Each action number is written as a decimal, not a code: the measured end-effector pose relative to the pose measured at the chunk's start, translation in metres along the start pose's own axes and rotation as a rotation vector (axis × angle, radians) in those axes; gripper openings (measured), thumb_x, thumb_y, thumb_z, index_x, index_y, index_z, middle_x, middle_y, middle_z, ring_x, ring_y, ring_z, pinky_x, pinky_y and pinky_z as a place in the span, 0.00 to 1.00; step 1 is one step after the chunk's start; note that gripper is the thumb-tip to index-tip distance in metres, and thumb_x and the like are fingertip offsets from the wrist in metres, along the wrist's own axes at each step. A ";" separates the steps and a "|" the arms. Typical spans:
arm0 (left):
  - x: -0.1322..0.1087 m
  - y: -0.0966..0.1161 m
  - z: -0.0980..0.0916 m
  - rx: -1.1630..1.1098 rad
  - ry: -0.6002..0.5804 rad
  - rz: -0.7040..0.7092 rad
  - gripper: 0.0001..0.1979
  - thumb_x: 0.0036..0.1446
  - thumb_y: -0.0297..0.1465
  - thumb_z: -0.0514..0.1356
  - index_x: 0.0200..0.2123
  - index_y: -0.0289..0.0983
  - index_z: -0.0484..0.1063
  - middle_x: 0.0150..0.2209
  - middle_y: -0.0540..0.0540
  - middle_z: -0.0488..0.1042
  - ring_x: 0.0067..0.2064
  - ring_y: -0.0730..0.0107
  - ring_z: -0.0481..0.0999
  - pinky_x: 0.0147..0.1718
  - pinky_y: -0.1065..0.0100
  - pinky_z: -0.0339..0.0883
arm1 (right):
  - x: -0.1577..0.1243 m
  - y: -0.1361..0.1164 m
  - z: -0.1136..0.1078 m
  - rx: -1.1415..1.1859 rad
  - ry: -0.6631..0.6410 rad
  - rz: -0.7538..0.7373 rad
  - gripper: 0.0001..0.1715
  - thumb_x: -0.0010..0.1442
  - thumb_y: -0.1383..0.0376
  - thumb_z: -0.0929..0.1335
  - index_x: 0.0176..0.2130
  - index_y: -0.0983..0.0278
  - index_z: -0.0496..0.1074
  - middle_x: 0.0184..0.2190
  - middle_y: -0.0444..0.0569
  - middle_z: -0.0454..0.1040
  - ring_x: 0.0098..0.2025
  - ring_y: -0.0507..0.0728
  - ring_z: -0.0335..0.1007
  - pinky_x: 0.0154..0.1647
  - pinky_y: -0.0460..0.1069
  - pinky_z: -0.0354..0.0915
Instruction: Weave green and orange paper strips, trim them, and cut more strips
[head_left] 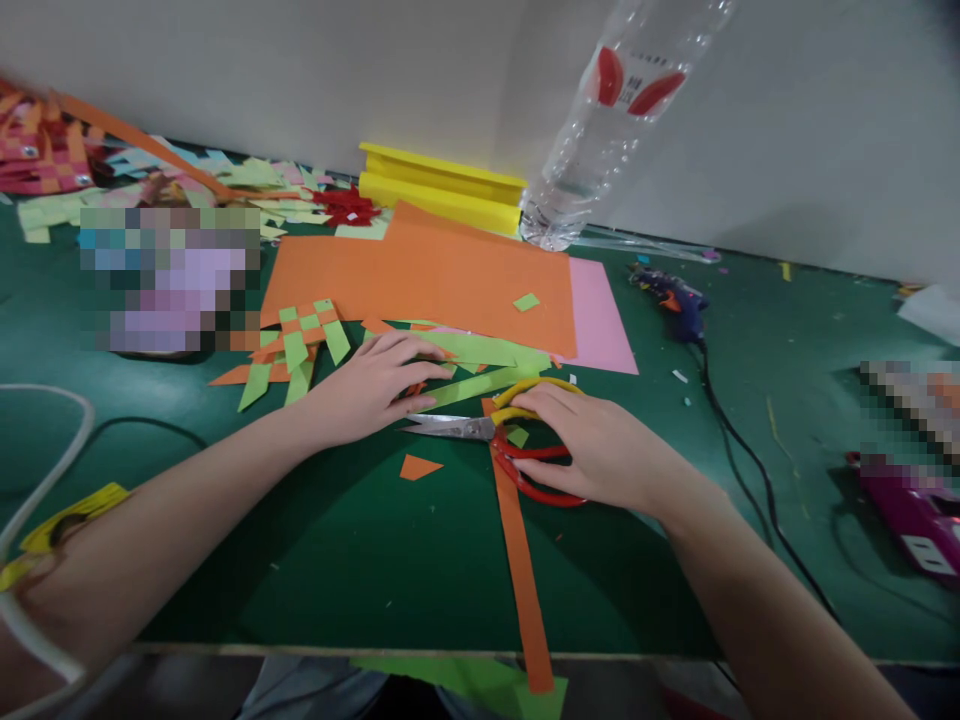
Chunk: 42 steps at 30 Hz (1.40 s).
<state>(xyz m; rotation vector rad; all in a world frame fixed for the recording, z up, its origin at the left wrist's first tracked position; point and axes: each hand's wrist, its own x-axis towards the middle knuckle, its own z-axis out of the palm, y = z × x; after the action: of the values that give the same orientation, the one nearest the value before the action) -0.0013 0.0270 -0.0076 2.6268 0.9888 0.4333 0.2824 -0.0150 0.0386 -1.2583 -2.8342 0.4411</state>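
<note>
My right hand (589,440) grips a pair of scissors (457,427) by its yellow and red handles, and the blades point left, slightly parted. My left hand (390,385) lies with fingers stretched over green paper strips (487,382), just above the blade tips; whether it pinches any paper is hidden. An orange paper strip (521,570) runs under the scissors and over the table's front edge. A small orange scrap (420,467) lies below the blades. Left of my left hand sits a woven orange and green paper piece (307,325).
Orange sheets (427,275) and a pink sheet (604,315) lie behind my hands. A clear plastic bottle (600,140) leans beside yellow rolled paper (442,190). A glue gun (679,305) with a black cord lies right. Paper scraps (262,180) pile up back left.
</note>
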 end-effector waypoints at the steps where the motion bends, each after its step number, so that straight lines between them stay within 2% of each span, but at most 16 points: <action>1: 0.000 0.000 0.000 0.003 0.002 0.002 0.16 0.67 0.38 0.54 0.54 0.41 0.69 0.59 0.44 0.69 0.61 0.55 0.62 0.59 0.52 0.55 | 0.001 0.000 0.000 0.003 -0.001 -0.002 0.23 0.62 0.55 0.66 0.53 0.64 0.66 0.51 0.56 0.75 0.52 0.64 0.73 0.48 0.59 0.72; 8: -0.001 -0.002 -0.002 -0.016 -0.008 0.000 0.16 0.67 0.39 0.54 0.54 0.40 0.70 0.58 0.43 0.69 0.61 0.54 0.62 0.59 0.52 0.55 | 0.002 0.000 0.002 0.001 0.005 -0.007 0.24 0.62 0.55 0.66 0.53 0.65 0.67 0.51 0.56 0.74 0.52 0.64 0.72 0.49 0.59 0.72; 13: -0.003 -0.006 -0.003 0.052 0.018 0.025 0.16 0.68 0.39 0.52 0.53 0.39 0.70 0.58 0.41 0.69 0.61 0.53 0.61 0.59 0.51 0.55 | 0.001 0.000 0.001 0.008 -0.004 0.001 0.25 0.62 0.54 0.65 0.53 0.66 0.67 0.51 0.56 0.74 0.51 0.64 0.73 0.47 0.59 0.73; 24: -0.003 -0.003 0.000 0.208 0.023 0.010 0.22 0.70 0.41 0.47 0.60 0.37 0.62 0.60 0.38 0.66 0.62 0.53 0.61 0.58 0.50 0.57 | 0.005 0.002 0.006 -0.028 0.034 -0.041 0.25 0.62 0.55 0.66 0.54 0.66 0.67 0.52 0.57 0.74 0.54 0.65 0.71 0.51 0.61 0.71; 27: -0.003 -0.003 0.000 0.255 0.017 0.010 0.23 0.69 0.42 0.47 0.61 0.34 0.62 0.60 0.37 0.65 0.62 0.52 0.60 0.59 0.50 0.56 | 0.003 0.004 0.006 -0.037 0.024 -0.048 0.25 0.62 0.56 0.66 0.55 0.65 0.66 0.52 0.57 0.73 0.54 0.65 0.71 0.52 0.61 0.71; 34: -0.003 -0.003 0.000 0.248 -0.002 -0.002 0.24 0.69 0.42 0.47 0.60 0.35 0.62 0.61 0.38 0.65 0.62 0.53 0.60 0.60 0.51 0.56 | 0.003 0.004 0.005 -0.050 0.027 -0.039 0.25 0.63 0.57 0.65 0.55 0.67 0.65 0.53 0.58 0.73 0.54 0.64 0.70 0.52 0.61 0.70; 42: -0.003 -0.003 0.000 0.247 -0.015 -0.020 0.22 0.69 0.41 0.48 0.60 0.37 0.62 0.61 0.40 0.64 0.63 0.53 0.59 0.61 0.51 0.54 | 0.002 0.000 0.005 -0.044 0.009 -0.004 0.25 0.62 0.55 0.66 0.54 0.65 0.66 0.52 0.56 0.74 0.52 0.64 0.73 0.47 0.59 0.73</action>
<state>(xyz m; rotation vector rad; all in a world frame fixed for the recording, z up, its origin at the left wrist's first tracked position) -0.0053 0.0267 -0.0095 2.8294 1.1277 0.3027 0.2804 -0.0151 0.0340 -1.2576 -2.8534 0.3743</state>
